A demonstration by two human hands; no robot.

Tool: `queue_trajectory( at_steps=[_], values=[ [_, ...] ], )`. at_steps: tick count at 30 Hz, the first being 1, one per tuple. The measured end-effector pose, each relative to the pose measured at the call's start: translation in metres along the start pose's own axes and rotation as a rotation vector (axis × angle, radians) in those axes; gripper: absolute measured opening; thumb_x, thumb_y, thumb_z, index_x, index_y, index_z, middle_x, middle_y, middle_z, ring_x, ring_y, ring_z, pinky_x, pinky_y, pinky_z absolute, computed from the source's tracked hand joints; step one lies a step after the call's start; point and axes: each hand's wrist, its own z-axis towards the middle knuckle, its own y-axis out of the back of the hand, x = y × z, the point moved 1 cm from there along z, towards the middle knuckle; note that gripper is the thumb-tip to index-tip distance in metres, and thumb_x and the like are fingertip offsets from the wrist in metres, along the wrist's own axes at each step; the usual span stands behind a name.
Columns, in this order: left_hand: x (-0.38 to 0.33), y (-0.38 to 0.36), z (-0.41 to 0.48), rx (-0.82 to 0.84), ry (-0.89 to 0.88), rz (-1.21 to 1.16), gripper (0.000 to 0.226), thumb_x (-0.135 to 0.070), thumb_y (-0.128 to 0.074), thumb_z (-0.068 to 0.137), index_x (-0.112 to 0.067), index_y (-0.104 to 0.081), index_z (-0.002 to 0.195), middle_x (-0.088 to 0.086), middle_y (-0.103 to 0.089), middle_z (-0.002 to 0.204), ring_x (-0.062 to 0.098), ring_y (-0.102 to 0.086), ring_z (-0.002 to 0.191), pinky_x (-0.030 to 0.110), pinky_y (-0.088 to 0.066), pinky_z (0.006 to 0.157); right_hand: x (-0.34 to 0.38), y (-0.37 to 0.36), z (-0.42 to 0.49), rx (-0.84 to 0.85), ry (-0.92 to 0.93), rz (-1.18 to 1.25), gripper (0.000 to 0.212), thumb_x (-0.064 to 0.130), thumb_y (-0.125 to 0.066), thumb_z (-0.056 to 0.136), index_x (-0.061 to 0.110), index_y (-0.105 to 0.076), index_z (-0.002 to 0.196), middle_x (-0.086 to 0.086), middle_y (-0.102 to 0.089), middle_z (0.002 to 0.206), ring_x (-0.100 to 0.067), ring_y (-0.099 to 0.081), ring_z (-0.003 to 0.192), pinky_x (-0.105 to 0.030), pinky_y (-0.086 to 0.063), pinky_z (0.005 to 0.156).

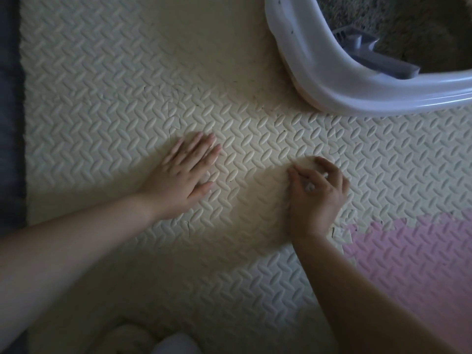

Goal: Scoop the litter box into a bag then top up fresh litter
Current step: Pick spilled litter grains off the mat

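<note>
Left hand (187, 172) lies flat on the mat (127, 85), fingers straight and spread. Right hand (318, 185), just beside it, is curled, pinching what looks like white bits (309, 186), kinda blurry though. Box (319, 72) sits up past the right hand, scoop (367, 52) lying inside on the litter (357, 11).

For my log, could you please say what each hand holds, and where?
Left hand: flat on the mat, holding nothing. Right hand: whitish bits pinched between curled fingers.

litter box (329, 80): white rim, top right, holds grey litter | scoop (367, 51): grey, inside, leaning on rim
</note>
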Motion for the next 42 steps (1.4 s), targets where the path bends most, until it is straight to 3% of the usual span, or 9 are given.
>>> queue_trajectory(
  at_steps=[3, 11, 14, 19, 25, 31, 34, 36, 42],
  values=[
    [0.004, -0.001, -0.01, 0.022, -0.039, 0.037, 0.066, -0.045, -0.026, 0.097, -0.01, -0.017, 0.152, 0.009, -0.01, 0.16, 0.025, -0.006, 0.148, 0.047, -0.01, 0.118, 0.004, -0.005, 0.0, -0.044, -0.028, 0.021, 0.011, 0.034, -0.069, 0.081, 0.028, -0.075, 0.089, 0.015, -0.057, 0.115, -0.01, -0.041, 0.111, -0.031, -0.038, 0.099],
    [0.011, 0.003, -0.022, 0.017, 0.045, -0.03, 0.067, -0.045, -0.026, 0.098, -0.01, -0.011, 0.153, 0.008, -0.011, 0.16, 0.019, -0.006, 0.148, 0.039, -0.006, 0.119, 0.009, -0.004, 0.005, 0.032, -0.083, -0.041, 0.019, 0.027, -0.06, 0.09, 0.014, -0.072, 0.099, 0.014, -0.048, 0.109, -0.007, -0.035, 0.107, -0.001, -0.022, 0.09],
    [0.013, 0.005, -0.023, 0.007, 0.042, -0.051, 0.067, -0.044, -0.028, 0.098, -0.009, -0.014, 0.152, 0.009, -0.013, 0.159, 0.019, -0.007, 0.148, 0.035, -0.005, 0.12, 0.002, 0.005, 0.005, 0.048, -0.036, -0.01, 0.017, 0.024, -0.061, 0.09, 0.011, -0.07, 0.096, 0.012, -0.05, 0.108, -0.006, -0.04, 0.105, -0.013, -0.033, 0.094],
    [0.01, 0.008, -0.018, -0.021, 0.027, -0.12, 0.065, -0.042, -0.027, 0.098, -0.008, -0.012, 0.152, 0.009, -0.013, 0.159, 0.015, -0.003, 0.148, 0.028, 0.0, 0.119, -0.017, 0.027, 0.013, 0.002, -0.083, 0.057, 0.009, 0.022, -0.064, 0.088, 0.016, -0.07, 0.092, 0.013, -0.055, 0.1, -0.013, -0.057, 0.096, -0.031, -0.052, 0.085],
    [-0.026, -0.001, 0.013, -0.046, -0.11, -0.085, 0.065, -0.043, -0.027, 0.098, -0.007, -0.016, 0.151, 0.011, -0.016, 0.158, 0.022, -0.009, 0.147, 0.038, -0.007, 0.119, -0.033, 0.041, 0.015, -0.017, -0.102, 0.034, 0.013, 0.024, -0.065, 0.088, 0.015, -0.073, 0.093, 0.009, -0.057, 0.1, -0.011, -0.058, 0.092, -0.022, -0.051, 0.081],
    [-0.06, -0.013, 0.043, -0.071, -0.249, 0.019, 0.064, -0.042, -0.028, 0.097, -0.008, -0.023, 0.15, 0.011, -0.019, 0.158, 0.026, -0.014, 0.147, 0.046, -0.015, 0.118, -0.046, 0.048, 0.007, 0.001, -0.083, 0.036, 0.011, 0.026, -0.069, 0.085, 0.019, -0.074, 0.092, 0.011, -0.056, 0.097, -0.013, -0.056, 0.095, -0.029, -0.051, 0.083],
    [-0.062, -0.015, 0.046, -0.079, -0.248, 0.033, 0.063, -0.042, -0.028, 0.097, -0.007, -0.027, 0.15, 0.011, -0.021, 0.158, 0.027, -0.015, 0.147, 0.048, -0.018, 0.117, -0.046, 0.05, 0.009, 0.0, -0.055, 0.006, 0.009, 0.026, -0.07, 0.084, 0.023, -0.075, 0.09, 0.014, -0.056, 0.093, -0.009, -0.051, 0.097, -0.01, -0.04, 0.081],
    [-0.061, -0.015, 0.046, -0.093, -0.253, 0.026, 0.062, -0.042, -0.029, 0.097, -0.007, -0.029, 0.149, 0.011, -0.022, 0.157, 0.027, -0.017, 0.146, 0.049, -0.02, 0.116, -0.046, 0.05, 0.01, 0.015, -0.034, -0.029, 0.009, 0.026, -0.069, 0.084, 0.023, -0.075, 0.091, 0.016, -0.055, 0.091, -0.006, -0.048, 0.095, -0.004, -0.035, 0.075],
    [-0.061, -0.017, 0.047, -0.08, -0.275, 0.018, 0.061, -0.041, -0.031, 0.098, -0.007, -0.03, 0.149, 0.011, -0.024, 0.157, 0.027, -0.019, 0.146, 0.048, -0.02, 0.116, -0.048, 0.047, 0.008, 0.037, -0.002, -0.123, 0.012, 0.029, -0.064, 0.088, 0.02, -0.072, 0.092, 0.011, -0.057, 0.093, -0.01, -0.051, 0.098, -0.021, -0.039, 0.074]
  ],
)
